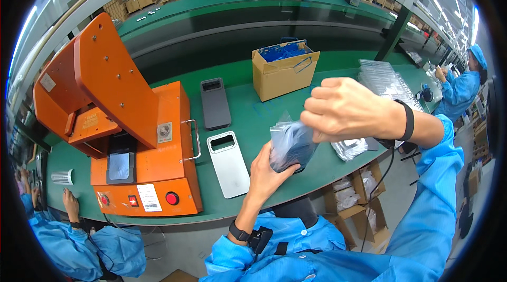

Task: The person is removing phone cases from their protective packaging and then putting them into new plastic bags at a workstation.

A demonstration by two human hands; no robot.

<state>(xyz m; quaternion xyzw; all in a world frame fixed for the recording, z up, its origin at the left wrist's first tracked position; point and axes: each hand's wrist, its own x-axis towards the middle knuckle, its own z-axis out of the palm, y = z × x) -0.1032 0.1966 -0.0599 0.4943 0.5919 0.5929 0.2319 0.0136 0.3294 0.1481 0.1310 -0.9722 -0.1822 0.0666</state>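
In front of me my left hand (268, 172) is wrapped round a clear plastic bag (289, 144) with a dark, flat object inside. My right hand (340, 110) is closed at the bag's upper right edge; what its fingers pinch is hidden behind the knuckles. To the left of the bag, a silver phone-shaped casing (230, 168) with a dark window at one end lies on the green table (253, 205). Beyond it lies a similar dark grey casing (215, 106).
An orange press machine (158, 150) stands at the left, a dark-framed piece (121, 166) in its opening. Behind the bag is a cardboard box (280, 78) of blue pieces. Clear plastic trays (388, 81) and bagged items (349, 149) lie right. Co-workers sit at both sides.
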